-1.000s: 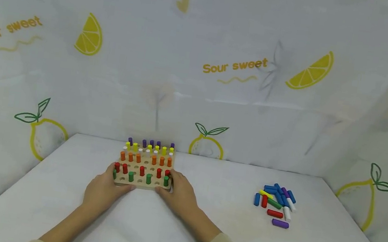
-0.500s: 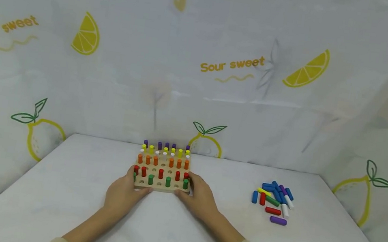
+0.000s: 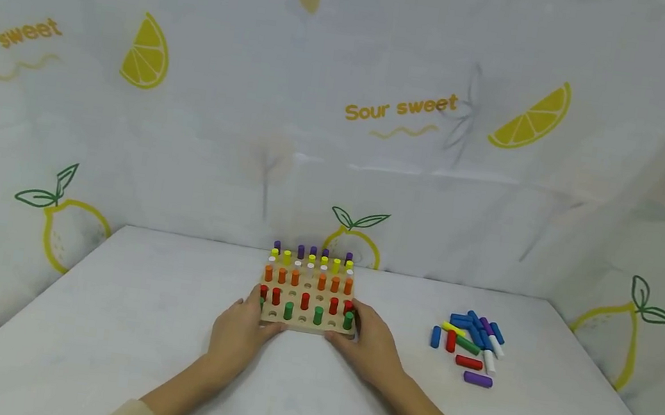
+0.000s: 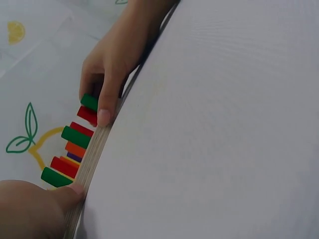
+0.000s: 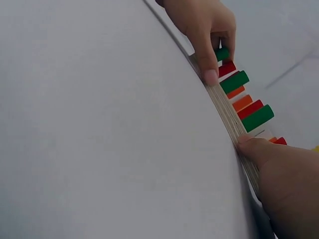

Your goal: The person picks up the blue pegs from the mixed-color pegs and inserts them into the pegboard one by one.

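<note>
In the head view, a pale wooden pegboard [image 3: 309, 328] carries upright pegs in colour rows: green at the front, then red, orange, white, yellow and purple at the back. Some holes have no peg. My left hand [image 3: 236, 335] grips the board's left front corner, thumb on the front edge, fingers along the side. The opposite corner is held the same way by my right hand [image 3: 373, 349]. Both wrist views show the board's layered front edge [image 4: 92, 159] with the thumbs pressed on it. The fingers at the far sides are partly hidden by the pegs.
A loose pile of pegs, mostly blue [image 3: 461, 320], lies on the white table to the right. A purple peg [image 3: 477, 379] is nearest the front of it. Lemon-printed white sheeting [image 3: 220, 151] hangs behind and at the sides.
Both hands have slid the pegboard to the right along the table, keeping their grip on its two front corners. The loose pegs have stayed put.
</note>
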Demonstrator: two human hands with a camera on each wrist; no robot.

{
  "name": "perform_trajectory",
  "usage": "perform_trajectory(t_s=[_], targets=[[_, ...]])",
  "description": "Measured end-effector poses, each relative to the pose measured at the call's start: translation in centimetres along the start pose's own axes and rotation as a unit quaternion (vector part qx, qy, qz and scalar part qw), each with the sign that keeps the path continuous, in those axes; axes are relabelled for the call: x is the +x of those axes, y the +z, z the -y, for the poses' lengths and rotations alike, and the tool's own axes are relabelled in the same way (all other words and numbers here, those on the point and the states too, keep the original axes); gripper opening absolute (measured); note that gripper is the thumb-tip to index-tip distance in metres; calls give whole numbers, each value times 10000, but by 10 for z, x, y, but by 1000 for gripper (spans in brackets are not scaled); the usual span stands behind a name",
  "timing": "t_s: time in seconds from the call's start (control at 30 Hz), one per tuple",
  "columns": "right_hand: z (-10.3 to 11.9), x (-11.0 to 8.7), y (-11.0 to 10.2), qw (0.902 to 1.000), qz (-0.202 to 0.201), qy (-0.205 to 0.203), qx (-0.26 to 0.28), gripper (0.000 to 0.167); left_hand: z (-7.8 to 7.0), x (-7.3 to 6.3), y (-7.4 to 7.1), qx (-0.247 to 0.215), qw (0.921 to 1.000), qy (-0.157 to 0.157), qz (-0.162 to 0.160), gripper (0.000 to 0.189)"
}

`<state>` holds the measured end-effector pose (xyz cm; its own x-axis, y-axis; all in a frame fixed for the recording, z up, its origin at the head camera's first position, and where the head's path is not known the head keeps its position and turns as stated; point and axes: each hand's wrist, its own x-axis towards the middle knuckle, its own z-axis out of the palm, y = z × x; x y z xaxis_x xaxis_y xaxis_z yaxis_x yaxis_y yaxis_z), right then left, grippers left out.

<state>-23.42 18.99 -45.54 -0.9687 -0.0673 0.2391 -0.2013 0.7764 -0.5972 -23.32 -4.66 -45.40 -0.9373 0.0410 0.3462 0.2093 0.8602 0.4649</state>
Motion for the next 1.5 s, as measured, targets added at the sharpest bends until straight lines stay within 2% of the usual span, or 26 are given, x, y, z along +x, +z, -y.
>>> perform_trajectory(t_s=[0.3,0.57,0.8,0.93,1.03,1.23,1.5], targets=[[-24,-4,-21,9996,-29,125,-241,83,-22,3,15,-81,9996,274,41,83],[-39,-8,-34,9981,3,490,-367,88,-37,7,25,-140,9989,449,93,79],[-49,-12,-48,9962,-88,802,-319,94,-45,10,31,-217,9959,853,192,72],[-52,-13,-49,9951,-34,953,-254,96,-40,14,32,-284,9940,996,351,71],[-53,-12,-48,9957,-84,901,-178,95,-32,18,32,-269,9933,1051,400,71],[-51,-13,-49,9957,-124,914,-27,91,-22,23,28,-417,9935,947,486,70],[-47,-12,-66,9944,-132,1007,277,71,-19,26,32,-488,9924,868,719,69]])
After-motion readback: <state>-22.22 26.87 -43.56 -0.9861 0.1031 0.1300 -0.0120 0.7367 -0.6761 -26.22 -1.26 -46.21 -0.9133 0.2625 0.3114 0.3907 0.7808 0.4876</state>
